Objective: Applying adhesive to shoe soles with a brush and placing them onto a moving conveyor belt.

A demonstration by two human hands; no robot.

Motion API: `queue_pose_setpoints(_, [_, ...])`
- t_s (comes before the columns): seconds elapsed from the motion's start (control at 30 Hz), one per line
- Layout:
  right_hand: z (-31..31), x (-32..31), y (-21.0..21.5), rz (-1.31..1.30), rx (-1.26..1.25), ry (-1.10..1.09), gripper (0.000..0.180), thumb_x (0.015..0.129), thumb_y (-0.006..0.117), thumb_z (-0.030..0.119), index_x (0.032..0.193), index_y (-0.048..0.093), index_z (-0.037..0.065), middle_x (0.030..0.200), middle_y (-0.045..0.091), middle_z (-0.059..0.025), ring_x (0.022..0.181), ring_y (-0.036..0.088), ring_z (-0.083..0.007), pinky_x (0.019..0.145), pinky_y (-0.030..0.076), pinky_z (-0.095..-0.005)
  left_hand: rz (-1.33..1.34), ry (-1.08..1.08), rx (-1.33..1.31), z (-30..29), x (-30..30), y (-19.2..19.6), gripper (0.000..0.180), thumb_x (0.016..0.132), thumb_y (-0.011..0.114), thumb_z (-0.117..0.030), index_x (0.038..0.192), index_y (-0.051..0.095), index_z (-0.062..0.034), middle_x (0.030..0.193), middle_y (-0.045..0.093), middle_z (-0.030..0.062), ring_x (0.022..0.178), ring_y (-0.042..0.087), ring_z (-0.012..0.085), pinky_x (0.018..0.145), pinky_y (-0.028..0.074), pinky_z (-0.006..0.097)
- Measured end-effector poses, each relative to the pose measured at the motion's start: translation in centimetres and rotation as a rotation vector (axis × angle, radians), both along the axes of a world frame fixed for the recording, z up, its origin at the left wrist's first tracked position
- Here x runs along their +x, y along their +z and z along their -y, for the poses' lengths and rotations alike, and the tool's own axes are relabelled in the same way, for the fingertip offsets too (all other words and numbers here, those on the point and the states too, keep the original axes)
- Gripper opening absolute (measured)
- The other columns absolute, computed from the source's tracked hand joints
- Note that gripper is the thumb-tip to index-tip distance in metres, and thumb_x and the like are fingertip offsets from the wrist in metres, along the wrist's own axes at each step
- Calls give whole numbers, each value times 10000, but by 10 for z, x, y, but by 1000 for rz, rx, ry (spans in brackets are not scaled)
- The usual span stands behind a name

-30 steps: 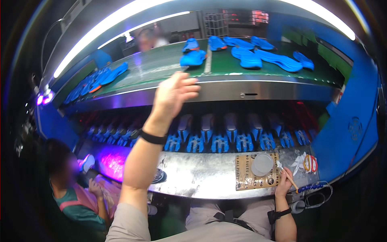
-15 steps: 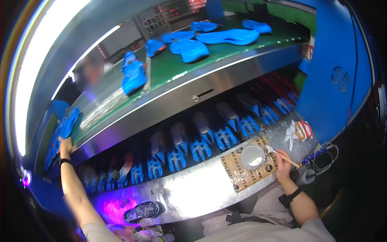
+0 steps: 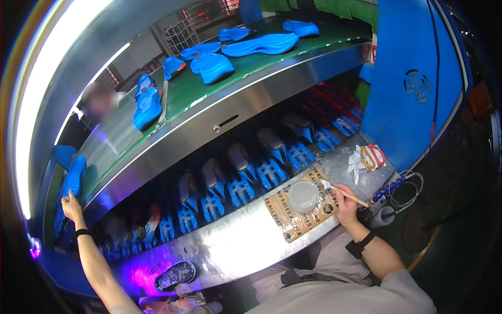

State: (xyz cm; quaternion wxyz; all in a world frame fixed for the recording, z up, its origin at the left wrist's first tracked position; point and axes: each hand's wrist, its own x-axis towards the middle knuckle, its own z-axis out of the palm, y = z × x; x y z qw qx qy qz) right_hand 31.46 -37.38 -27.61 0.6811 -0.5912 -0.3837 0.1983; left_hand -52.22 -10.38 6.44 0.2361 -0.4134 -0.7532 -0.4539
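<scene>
At the far left, the left hand (image 3: 70,205) is stretching up to a bright blue moulded shoe sole (image 3: 75,175) lying at the end of the green conveyor belt (image 3: 183,91); its fingers are touching the sole's lower edge, though whether they are actually closing round it is hard to make out at the bent rim. More blue soles (image 3: 212,67) are lying farther along the belt. Below it, a row of blue shoe holders (image 3: 240,189) is sitting in shadow, the leftmost ones blurring into darkness. On the shiny steel workbench (image 3: 235,243) a shallow round grey dish (image 3: 304,195) is resting on a brown printed cardboard sheet (image 3: 300,206). The right hand (image 3: 346,203) is gripping a thin wooden-handled brush (image 3: 345,193), its tip lying just beside the dish.
</scene>
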Motion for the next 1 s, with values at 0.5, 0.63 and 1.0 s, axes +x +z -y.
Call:
queue_pose_setpoints(0.5, [0,1,63,-77,84,59,169,979,614,133,1080,660,6,892,666,-27,831,604,-100,773,492,-251,1186,-949,195,223,304,-98,391,1019,515,-314,1280,612,-39,1099,686,113,951,690,235,844,559,364])
queue_pose_setpoints(0.63, [2,-10,105,130,-24,314,126,940,625,104,1001,676,7,847,674,-40,800,620,-114,733,499,-268,1333,-993,-14,258,384,-163,287,947,559,-263,1080,663,-31,882,680,98,774,658,210,728,544,337])
queue_pose_setpoints(1.0, [-11,-25,126,430,-190,377,106,887,668,126,930,700,34,770,694,-73,665,637,-175,616,490,-315,1953,-1641,-576,358,453,-234,955,842,685,-470,1523,259,48,1478,439,269,1317,498,425,1125,378,548])
